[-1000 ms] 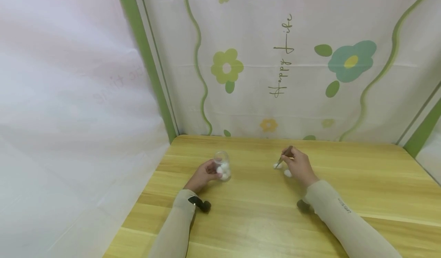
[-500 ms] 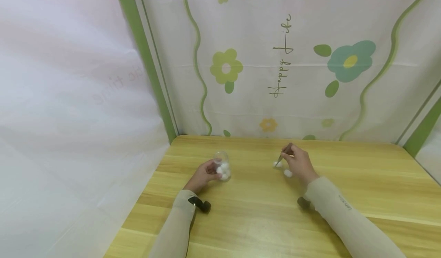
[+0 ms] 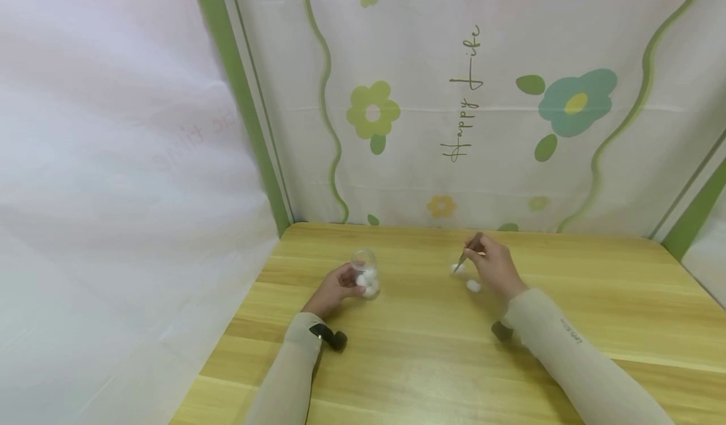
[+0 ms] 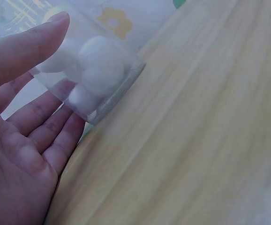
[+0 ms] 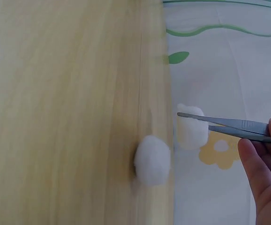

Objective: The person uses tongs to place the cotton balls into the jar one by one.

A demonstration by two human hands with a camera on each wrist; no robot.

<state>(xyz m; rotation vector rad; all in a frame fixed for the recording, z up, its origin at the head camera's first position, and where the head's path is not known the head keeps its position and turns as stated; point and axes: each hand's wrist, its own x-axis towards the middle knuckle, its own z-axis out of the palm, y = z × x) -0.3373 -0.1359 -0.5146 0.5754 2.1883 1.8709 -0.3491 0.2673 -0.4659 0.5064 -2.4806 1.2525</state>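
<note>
On the left of the table, my left hand (image 3: 333,291) holds a clear jar (image 3: 364,258), thumb on one side and fingers on the other. Several white cotton balls (image 4: 100,63) show through its wall, gathered toward the base. My right hand (image 3: 495,268) pinches metal tweezers (image 5: 241,127) between thumb and fingers. A cotton ball (image 5: 194,136) sits between the tweezer tips, seen against the curtain in the right wrist view. A second cotton ball (image 5: 152,161) lies on the table just below that hand.
The wooden table (image 3: 408,368) runs back to a white curtain (image 3: 420,179) printed with flowers. Another white sheet (image 3: 142,223) hangs along the left edge. Dark wrist cameras stick out from both sleeves.
My right hand has risen slightly with the tweezers, and the cotton ball at their tips has moved a little up and away. The left hand and jar stay in place.
</note>
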